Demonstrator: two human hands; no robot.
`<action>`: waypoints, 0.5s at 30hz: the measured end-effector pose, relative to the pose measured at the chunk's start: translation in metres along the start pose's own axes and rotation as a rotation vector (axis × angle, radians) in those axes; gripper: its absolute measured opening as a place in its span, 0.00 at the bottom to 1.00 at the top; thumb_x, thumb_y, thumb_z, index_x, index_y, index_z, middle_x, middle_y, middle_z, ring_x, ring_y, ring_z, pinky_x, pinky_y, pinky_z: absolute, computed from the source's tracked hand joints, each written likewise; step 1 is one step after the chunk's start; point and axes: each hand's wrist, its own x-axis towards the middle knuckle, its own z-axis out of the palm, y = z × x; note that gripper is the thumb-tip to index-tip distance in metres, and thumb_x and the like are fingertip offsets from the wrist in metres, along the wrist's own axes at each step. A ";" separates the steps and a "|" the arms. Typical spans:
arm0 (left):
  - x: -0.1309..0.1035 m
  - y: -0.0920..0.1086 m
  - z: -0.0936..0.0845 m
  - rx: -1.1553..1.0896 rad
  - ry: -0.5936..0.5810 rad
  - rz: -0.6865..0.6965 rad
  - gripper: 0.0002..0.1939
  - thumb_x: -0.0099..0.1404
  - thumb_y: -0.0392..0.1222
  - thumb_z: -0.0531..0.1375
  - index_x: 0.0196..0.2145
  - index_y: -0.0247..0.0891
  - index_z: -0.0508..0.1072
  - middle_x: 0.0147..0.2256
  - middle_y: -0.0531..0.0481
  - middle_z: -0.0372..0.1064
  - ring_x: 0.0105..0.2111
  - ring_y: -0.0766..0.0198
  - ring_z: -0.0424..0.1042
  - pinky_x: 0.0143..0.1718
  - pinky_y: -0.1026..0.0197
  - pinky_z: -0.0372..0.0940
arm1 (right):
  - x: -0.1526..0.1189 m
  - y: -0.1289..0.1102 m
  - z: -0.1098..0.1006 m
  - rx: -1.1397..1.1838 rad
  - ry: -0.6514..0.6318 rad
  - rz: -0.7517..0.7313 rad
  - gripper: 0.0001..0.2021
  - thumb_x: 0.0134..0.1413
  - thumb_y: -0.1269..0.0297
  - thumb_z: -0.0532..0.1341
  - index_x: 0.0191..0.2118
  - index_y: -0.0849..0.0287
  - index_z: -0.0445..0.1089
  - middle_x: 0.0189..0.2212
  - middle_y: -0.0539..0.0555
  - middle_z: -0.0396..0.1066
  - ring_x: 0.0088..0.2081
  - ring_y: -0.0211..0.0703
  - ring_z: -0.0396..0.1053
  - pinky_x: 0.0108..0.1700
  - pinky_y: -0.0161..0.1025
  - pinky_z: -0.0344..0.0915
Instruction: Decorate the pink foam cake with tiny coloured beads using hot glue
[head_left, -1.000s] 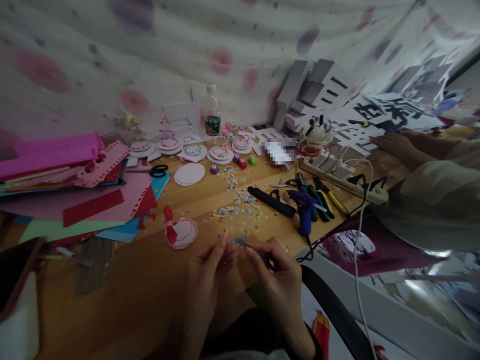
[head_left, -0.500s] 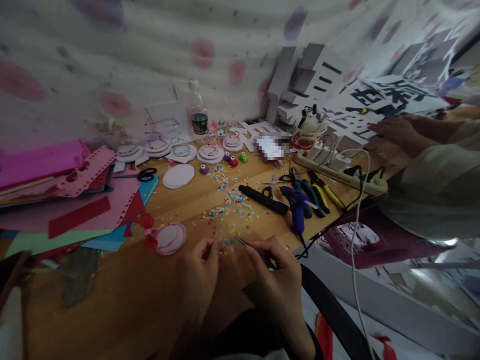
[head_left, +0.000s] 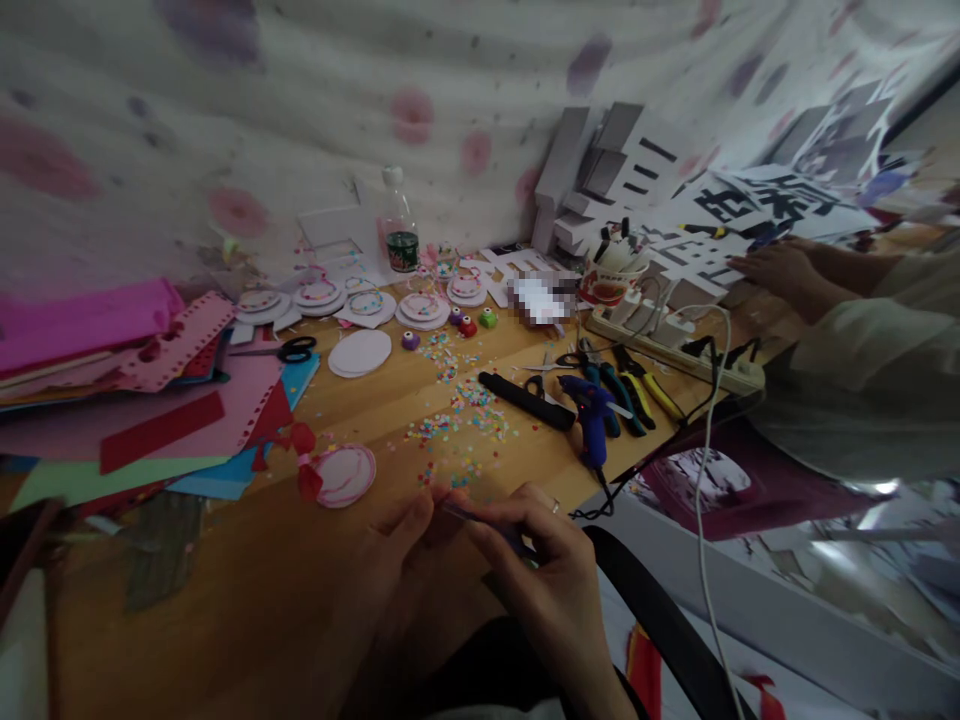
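Note:
My right hand (head_left: 551, 565) pinches slim tweezers (head_left: 462, 510), their tips pointing left toward my other hand. Fingers pressed together, my left hand (head_left: 401, 535) meets those tips. Whatever it grips is too small and blurred to name. Just beyond both hands, small colourful confetti-like pieces (head_left: 472, 400) lie scattered over the wooden table (head_left: 285, 600). To the left is a pink-and-white round disc (head_left: 349, 474) with a red ribbon bow (head_left: 304, 460) at its edge.
A blue glue gun (head_left: 592, 415), several pliers (head_left: 641, 385) and a black rod (head_left: 527, 401) lie to the right. Scissors (head_left: 289, 350) rest near coloured paper (head_left: 180, 400). White discs with beaded rings (head_left: 422, 310) line the back. Another person's hand (head_left: 780, 270) is at far right.
My right hand has shifted slightly left, bringing the tweezers' tips from over the confetti to the fingers of my left hand. The view has shifted slightly.

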 end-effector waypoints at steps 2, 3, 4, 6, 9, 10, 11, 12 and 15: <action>-0.001 0.000 -0.004 -0.013 -0.053 -0.004 0.12 0.44 0.46 0.77 0.26 0.42 0.83 0.29 0.51 0.81 0.31 0.59 0.81 0.39 0.61 0.77 | -0.002 -0.003 0.002 -0.001 -0.013 -0.005 0.03 0.56 0.63 0.69 0.34 0.53 0.81 0.23 0.49 0.70 0.26 0.39 0.67 0.27 0.35 0.61; -0.002 0.000 -0.005 -0.012 -0.076 -0.006 0.12 0.43 0.47 0.77 0.26 0.42 0.83 0.29 0.51 0.82 0.32 0.59 0.81 0.39 0.61 0.77 | -0.002 -0.004 0.003 -0.001 -0.017 -0.007 0.02 0.56 0.63 0.69 0.34 0.53 0.81 0.23 0.49 0.70 0.26 0.39 0.67 0.28 0.35 0.62; -0.003 0.001 -0.006 -0.008 -0.089 -0.006 0.13 0.43 0.47 0.77 0.26 0.42 0.83 0.30 0.51 0.82 0.33 0.59 0.81 0.40 0.61 0.76 | -0.003 -0.005 0.004 -0.003 -0.018 -0.011 0.02 0.56 0.63 0.69 0.34 0.53 0.81 0.23 0.48 0.70 0.26 0.39 0.67 0.28 0.35 0.62; -0.005 0.002 -0.006 -0.008 -0.096 -0.012 0.13 0.42 0.48 0.78 0.26 0.42 0.83 0.31 0.50 0.82 0.34 0.60 0.81 0.43 0.62 0.76 | -0.005 -0.007 0.005 -0.014 -0.022 -0.027 0.02 0.56 0.63 0.69 0.33 0.52 0.80 0.23 0.48 0.70 0.25 0.38 0.66 0.28 0.35 0.61; -0.011 0.006 -0.004 -0.032 -0.072 -0.028 0.15 0.40 0.48 0.78 0.26 0.42 0.83 0.30 0.49 0.82 0.34 0.61 0.81 0.42 0.65 0.75 | -0.007 -0.010 0.008 -0.033 -0.027 -0.047 0.02 0.55 0.64 0.69 0.31 0.52 0.79 0.23 0.47 0.69 0.25 0.38 0.65 0.28 0.35 0.61; -0.013 0.007 -0.003 -0.045 -0.062 -0.019 0.15 0.40 0.48 0.78 0.26 0.41 0.83 0.29 0.49 0.82 0.34 0.61 0.81 0.42 0.65 0.75 | -0.008 -0.011 0.009 -0.038 -0.028 -0.048 0.02 0.55 0.65 0.69 0.31 0.52 0.79 0.23 0.47 0.69 0.25 0.38 0.65 0.28 0.35 0.61; -0.015 0.007 -0.003 -0.056 -0.055 -0.008 0.15 0.40 0.48 0.78 0.25 0.41 0.83 0.29 0.50 0.82 0.34 0.62 0.81 0.41 0.66 0.75 | -0.009 -0.011 0.011 -0.041 -0.031 -0.045 0.02 0.55 0.64 0.69 0.31 0.52 0.79 0.23 0.47 0.70 0.25 0.38 0.65 0.28 0.35 0.61; -0.017 0.008 -0.003 -0.066 -0.053 0.005 0.14 0.40 0.47 0.78 0.25 0.42 0.83 0.29 0.50 0.82 0.33 0.62 0.81 0.41 0.66 0.75 | -0.010 -0.012 0.012 -0.042 -0.035 -0.039 0.02 0.56 0.64 0.69 0.32 0.51 0.79 0.23 0.47 0.70 0.26 0.38 0.65 0.29 0.35 0.61; -0.022 0.009 -0.006 -0.085 -0.092 0.036 0.12 0.44 0.47 0.77 0.26 0.41 0.83 0.29 0.51 0.82 0.33 0.63 0.81 0.43 0.66 0.74 | -0.014 -0.011 0.018 -0.041 -0.054 -0.014 0.02 0.57 0.64 0.68 0.33 0.51 0.79 0.26 0.48 0.72 0.28 0.39 0.67 0.31 0.35 0.62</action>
